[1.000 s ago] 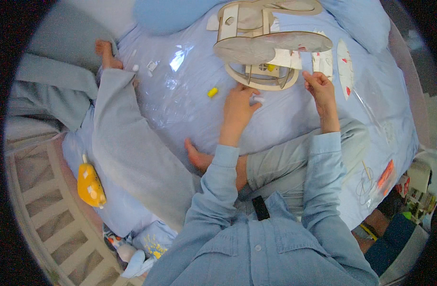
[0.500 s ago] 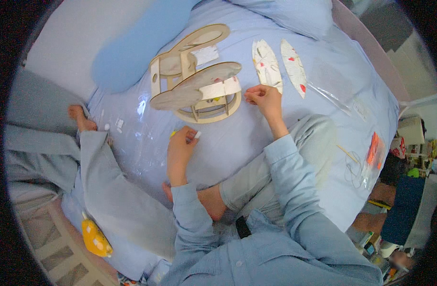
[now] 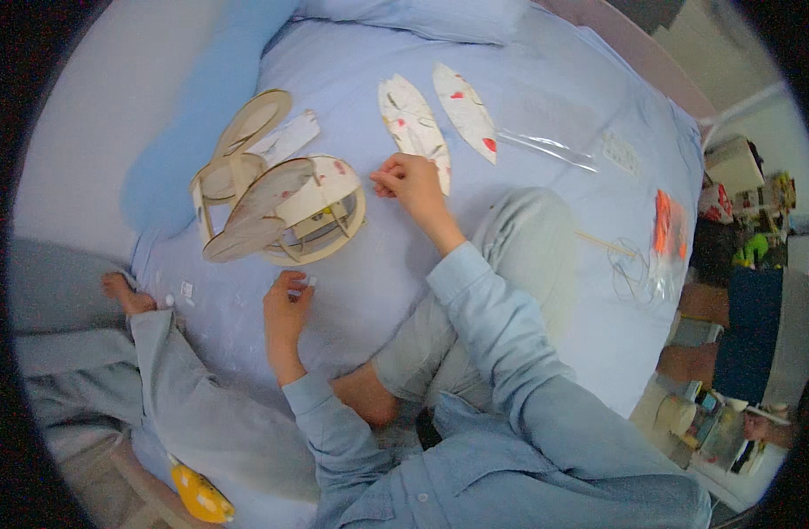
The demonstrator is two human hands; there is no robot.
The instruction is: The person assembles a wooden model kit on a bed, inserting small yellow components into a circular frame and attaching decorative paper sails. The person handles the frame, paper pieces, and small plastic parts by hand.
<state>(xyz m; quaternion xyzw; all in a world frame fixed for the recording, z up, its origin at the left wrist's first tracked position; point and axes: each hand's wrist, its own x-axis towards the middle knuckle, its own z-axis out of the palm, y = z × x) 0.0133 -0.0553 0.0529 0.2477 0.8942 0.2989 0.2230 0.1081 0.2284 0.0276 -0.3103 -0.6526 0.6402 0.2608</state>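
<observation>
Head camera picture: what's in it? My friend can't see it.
A person's left hand holds a small white piece near a wooden frame on a blue bed; the right hand is near two white, red-marked leaf shapes.

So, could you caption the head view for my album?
Left hand with a small white piece, right hand near a wooden model on blue bedding.

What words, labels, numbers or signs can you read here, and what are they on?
None can be read.
Pale label-like patch beside the clear plastic sleeve: faint marks, too blurred.
Small white packet near the bare foot: too small to tell.
Shelf items at right: too small and blurred.
Leaf-shaped pieces: red patches, no readable lettering.
</observation>
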